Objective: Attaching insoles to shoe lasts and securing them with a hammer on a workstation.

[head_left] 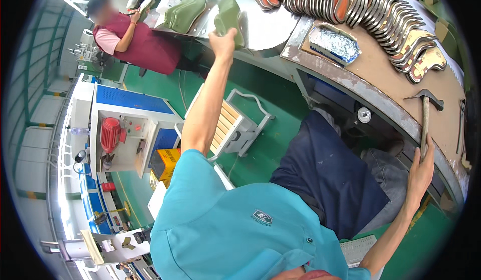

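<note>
My left arm stretches far forward, and my left hand (224, 44) grips a green shoe last (228, 14) by its near end. That last is at a shiny metal tabletop (265, 29); whether it rests there fully, I cannot tell. Several more green shoe lasts (186, 12) stand close together to its left. On the right, my right hand (422, 165) closes round the lower handle of a hammer (426, 109). The hammer's head lies over the brown workbench (378, 87), its handle reaching across the front edge toward me.
Long curved rows of sole-shaped pieces (386, 19) line the bench's far side. An open box of silvery nails (334, 44) sits nearer. A slatted trolley (230, 127) stands below on the left. Beyond it, a person in a maroon apron (150, 44) handles a shoe-like piece.
</note>
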Available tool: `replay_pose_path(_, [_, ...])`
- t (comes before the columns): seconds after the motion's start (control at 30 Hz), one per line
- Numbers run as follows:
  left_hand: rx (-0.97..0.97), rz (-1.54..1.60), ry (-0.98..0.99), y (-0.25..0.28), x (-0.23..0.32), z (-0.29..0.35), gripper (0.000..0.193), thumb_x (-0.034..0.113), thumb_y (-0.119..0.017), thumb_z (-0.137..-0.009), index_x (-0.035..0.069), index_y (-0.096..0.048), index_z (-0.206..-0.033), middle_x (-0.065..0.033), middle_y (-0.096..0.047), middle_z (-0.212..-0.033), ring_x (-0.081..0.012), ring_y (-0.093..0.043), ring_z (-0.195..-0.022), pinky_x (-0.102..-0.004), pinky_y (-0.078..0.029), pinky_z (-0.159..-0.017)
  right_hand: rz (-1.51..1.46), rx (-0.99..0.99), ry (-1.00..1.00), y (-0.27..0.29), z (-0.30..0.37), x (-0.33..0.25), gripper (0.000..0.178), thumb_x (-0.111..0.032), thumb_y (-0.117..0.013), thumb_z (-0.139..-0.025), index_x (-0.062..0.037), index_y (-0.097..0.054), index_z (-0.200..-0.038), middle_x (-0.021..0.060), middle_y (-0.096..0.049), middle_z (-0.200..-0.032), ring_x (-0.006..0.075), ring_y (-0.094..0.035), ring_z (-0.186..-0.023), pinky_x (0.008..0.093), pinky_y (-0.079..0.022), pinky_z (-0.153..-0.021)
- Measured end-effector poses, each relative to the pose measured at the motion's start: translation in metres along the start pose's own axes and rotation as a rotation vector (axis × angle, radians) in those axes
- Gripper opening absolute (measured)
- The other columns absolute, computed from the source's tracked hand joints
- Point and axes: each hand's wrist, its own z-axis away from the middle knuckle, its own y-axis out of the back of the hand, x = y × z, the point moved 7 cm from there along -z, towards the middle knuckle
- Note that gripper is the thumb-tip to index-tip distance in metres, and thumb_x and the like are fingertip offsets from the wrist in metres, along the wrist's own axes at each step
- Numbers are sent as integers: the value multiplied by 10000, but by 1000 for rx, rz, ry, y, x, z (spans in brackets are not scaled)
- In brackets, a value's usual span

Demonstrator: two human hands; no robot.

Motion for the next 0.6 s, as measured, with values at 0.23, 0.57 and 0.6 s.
replay_pose_path(0.23, [-406, 155, 248, -56, 34, 7, 584, 73, -735, -679, -81, -490, -1187, -148, -616, -1002, -209, -608, -853, -324, -503, -751, -10, -20, -56, 4, 1, 15, 412, -77, -507, -954, -77, -438, -1360, 180, -543, -1292, 333, -524, -1192, 381, -406, -976])
replay_pose_path(0.57, [-278, 136, 159, -63, 22, -2, 416, -21, -656, -674, -12, -608, -1087, -79, -645, -941, -205, -627, -826, -332, -508, -745, 17, -30, 17, 4, 1, 13, 439, -106, -506, -962, -90, -401, -1388, 207, -525, -1313, 351, -504, -1224, 378, -395, -989])
replay_pose_path(0.6, [-334, 180, 131, -68, 27, -3, 415, -26, -657, -666, -13, -610, -1078, -79, -642, -935, -202, -623, -818, -332, -509, -734, 22, -38, -13, 6, 3, 17, 450, -102, -506, -960, -104, -391, -1395, 209, -517, -1324, 354, -502, -1227, 385, -398, -988])
